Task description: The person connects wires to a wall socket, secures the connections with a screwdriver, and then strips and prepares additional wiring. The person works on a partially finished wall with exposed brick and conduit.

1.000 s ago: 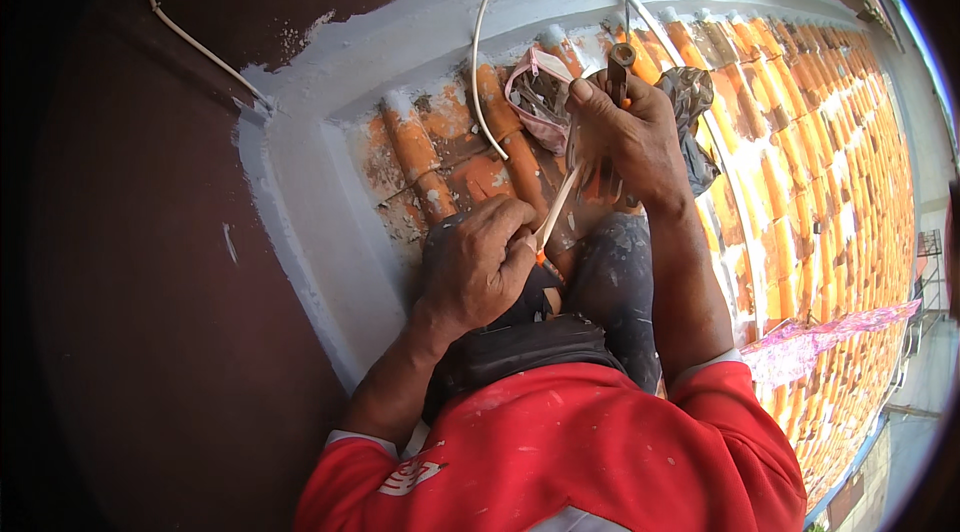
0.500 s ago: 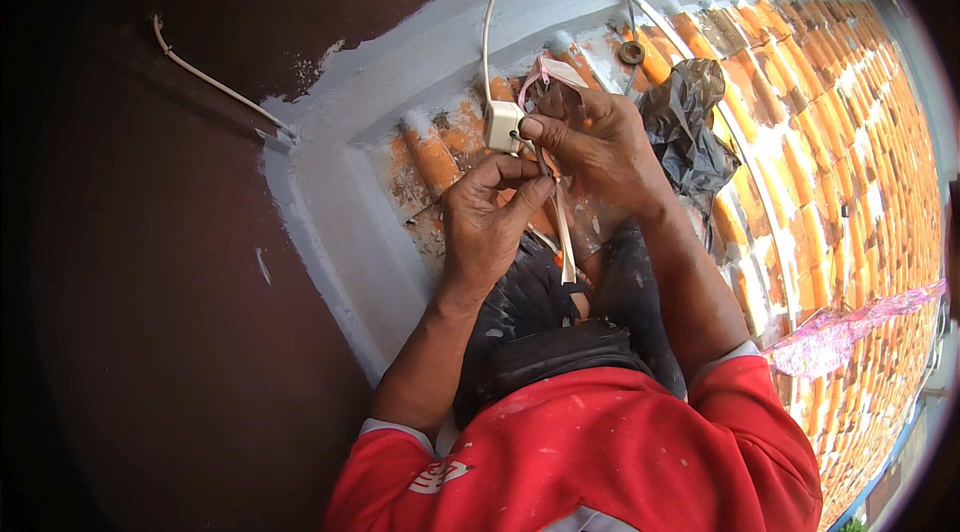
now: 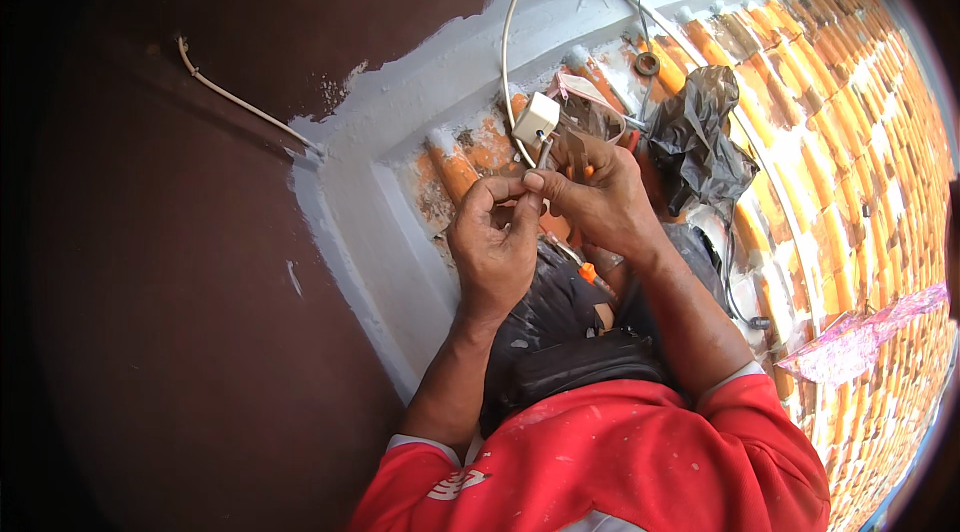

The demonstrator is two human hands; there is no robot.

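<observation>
A small white box (image 3: 537, 119) with a pale cable (image 3: 513, 27) running up from it sits just beyond my fingertips. From its near face a short thin wire (image 3: 544, 152) comes down to my hands. My left hand (image 3: 497, 247) is closed, thumb and forefinger pinched together at the wire's lower end. My right hand (image 3: 603, 200) is closed in a pinch at the same spot, its thumb touching my left fingertips. The wire's end is hidden between the fingers. Beyond my right hand lies a clear pouch with a pink zip (image 3: 585, 92).
Orange roof tiles (image 3: 800, 132) slope away on the right, with a black plastic bag (image 3: 705, 137) and a roll of black tape (image 3: 647, 63) on them. A brown wall (image 3: 180, 282) with a grey-coated edge (image 3: 370, 232) rises at left. Another cable (image 3: 240, 102) sticks out of it.
The white box has tilted and shifted right in the picture, as has the whole scene. My hands have come together at the wire. The pale strip that hung below them no longer shows.
</observation>
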